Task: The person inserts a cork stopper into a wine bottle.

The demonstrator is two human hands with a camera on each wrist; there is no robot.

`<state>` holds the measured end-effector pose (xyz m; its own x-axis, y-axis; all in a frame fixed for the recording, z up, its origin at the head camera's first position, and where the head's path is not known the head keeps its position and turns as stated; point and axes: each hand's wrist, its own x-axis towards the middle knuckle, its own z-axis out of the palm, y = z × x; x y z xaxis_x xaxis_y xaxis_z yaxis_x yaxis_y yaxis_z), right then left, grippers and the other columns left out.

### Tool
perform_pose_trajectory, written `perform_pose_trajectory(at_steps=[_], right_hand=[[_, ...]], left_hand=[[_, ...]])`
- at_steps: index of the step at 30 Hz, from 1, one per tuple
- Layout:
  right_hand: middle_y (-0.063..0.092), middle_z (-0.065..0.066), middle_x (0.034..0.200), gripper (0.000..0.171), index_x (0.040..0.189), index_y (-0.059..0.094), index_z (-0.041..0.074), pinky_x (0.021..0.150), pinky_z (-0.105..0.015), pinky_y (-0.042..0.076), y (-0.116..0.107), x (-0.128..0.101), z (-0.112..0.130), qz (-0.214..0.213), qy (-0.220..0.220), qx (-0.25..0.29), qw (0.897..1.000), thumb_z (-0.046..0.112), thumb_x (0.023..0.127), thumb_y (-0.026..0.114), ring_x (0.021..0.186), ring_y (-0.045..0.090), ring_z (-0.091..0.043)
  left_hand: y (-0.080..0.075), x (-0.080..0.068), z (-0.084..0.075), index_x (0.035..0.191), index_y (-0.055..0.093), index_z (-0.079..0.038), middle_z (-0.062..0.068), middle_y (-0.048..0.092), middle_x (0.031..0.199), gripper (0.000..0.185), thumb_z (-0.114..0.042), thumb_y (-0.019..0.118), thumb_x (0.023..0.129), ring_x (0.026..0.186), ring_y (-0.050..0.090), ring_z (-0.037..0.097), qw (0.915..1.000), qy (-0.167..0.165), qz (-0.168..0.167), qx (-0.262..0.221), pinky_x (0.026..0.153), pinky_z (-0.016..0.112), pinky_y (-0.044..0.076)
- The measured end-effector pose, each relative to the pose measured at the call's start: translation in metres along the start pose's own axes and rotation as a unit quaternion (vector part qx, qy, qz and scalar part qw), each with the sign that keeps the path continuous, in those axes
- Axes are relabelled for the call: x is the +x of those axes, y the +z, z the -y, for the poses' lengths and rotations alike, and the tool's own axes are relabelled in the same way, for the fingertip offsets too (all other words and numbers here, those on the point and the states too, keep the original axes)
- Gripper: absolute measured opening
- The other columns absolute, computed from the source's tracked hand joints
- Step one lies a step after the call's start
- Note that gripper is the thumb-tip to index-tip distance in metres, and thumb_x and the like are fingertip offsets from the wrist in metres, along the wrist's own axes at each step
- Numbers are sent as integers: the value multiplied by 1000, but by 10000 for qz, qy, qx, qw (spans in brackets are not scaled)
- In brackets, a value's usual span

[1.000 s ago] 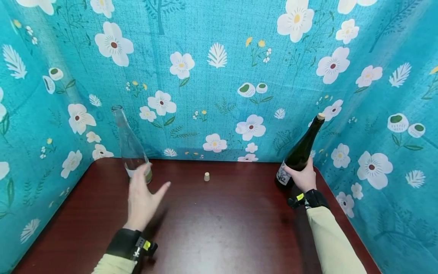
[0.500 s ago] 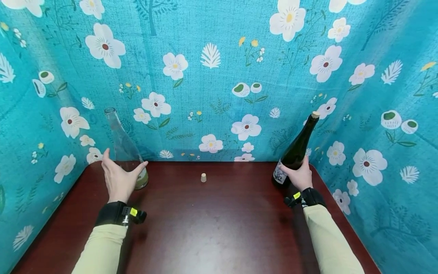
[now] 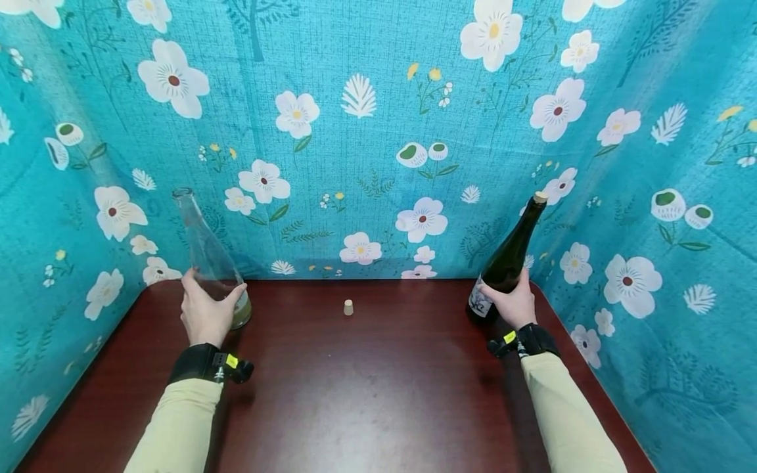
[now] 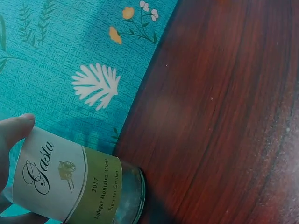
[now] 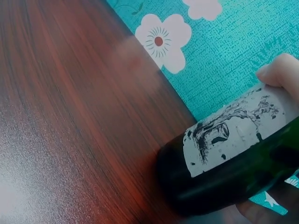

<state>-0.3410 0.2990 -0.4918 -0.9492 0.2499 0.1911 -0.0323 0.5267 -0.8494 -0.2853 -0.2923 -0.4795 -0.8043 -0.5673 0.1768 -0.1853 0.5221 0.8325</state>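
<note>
A clear glass bottle [image 3: 207, 253] with no stopper stands at the back left of the dark wooden table [image 3: 367, 387]. My left hand [image 3: 208, 309] grips its lower body, over the white and green label [image 4: 65, 179]. A dark green bottle [image 3: 510, 259] with a cork in its neck stands at the back right. My right hand [image 3: 513, 303] holds it round the base, by its white label [image 5: 233, 135]. A small loose cork [image 3: 348, 307] stands on the table between the two bottles, apart from both hands.
Teal cloth with white flowers [image 3: 378, 131] walls the table in at the back and on both sides. Both bottles stand close to the cloth corners. Bare wood stretches from the cork to the near edge.
My left hand has moved left and back from above the table and closed round the clear bottle's base. The right hand has kept its hold on the dark bottle.
</note>
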Motion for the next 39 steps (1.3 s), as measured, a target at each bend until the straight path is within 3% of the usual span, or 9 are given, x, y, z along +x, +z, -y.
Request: perform_pose_trajectory(at_steps=[4,9,13,16,24,30,33,36,39], right_hand=[[41,-22,152,96,156,22,16,106,-64,36,1,-3,3,-85,-50,-61,9999,40,86,83,135,41,-40],[19,-12,166,117,161,1,30,113,-63,27,3,-9,22,-547,-393,195,9975,39,82,87,149,24,-30],[10,-1,168,119,162,0,33,115,-62,22,3,-15,44,-849,-821,271,9926,43,81,87,152,14,-23],[8,4,168,118,162,3,31,117,-59,20,0,-20,61,-1073,-1049,272,9883,44,81,87,153,11,-20],[9,9,166,115,162,5,28,119,-50,17,3,-31,111,-1506,-1625,535,9737,42,82,87,151,11,-10],[5,9,168,112,162,9,25,120,-40,14,6,-40,140,-1858,-2146,510,9575,41,82,87,150,6,-3],[6,5,169,110,162,11,23,120,-42,12,8,-47,153,-1749,-2375,587,9537,36,83,87,151,6,-5],[6,5,169,109,161,13,19,120,-44,12,13,-55,165,-1542,-2598,677,9509,26,83,88,151,5,-7],[7,1,169,109,161,14,11,121,-44,14,18,-68,182,-1265,-2854,861,9461,12,81,88,152,7,-10]], left_hand=[[-1,-1,-1,162,14,-20,21,34,158,98,-44,77,90,140,35,49,10000,64,-3,35,109,66,27],[-5,-1,-3,162,14,-19,21,36,157,97,-44,76,91,140,34,48,10000,86,22,9,109,66,27],[-9,-2,-8,161,14,-20,18,36,157,96,-43,76,91,142,33,46,10000,82,2,-26,109,67,26],[-13,-3,-16,161,16,-20,16,38,157,96,-45,76,91,140,37,43,9996,255,-45,-89,108,66,28],[-25,-15,-54,158,25,-18,12,46,153,94,-46,80,87,135,45,40,9944,991,-224,-276,104,66,33],[-28,-31,-79,154,32,-14,13,53,146,90,-39,84,85,130,50,39,9829,1798,-194,-335,99,67,35],[-28,-41,-92,153,36,-13,13,56,143,89,-39,86,83,114,59,39,9752,2173,-132,-392,92,61,41],[-27,-52,-105,152,39,-13,10,58,141,88,-40,86,83,90,64,33,9677,2496,-31,-362,75,50,46],[-25,-65,-117,150,41,-12,10,61,138,85,-39,86,83,86,65,29,9593,2798,118,-367,62,42,45]])
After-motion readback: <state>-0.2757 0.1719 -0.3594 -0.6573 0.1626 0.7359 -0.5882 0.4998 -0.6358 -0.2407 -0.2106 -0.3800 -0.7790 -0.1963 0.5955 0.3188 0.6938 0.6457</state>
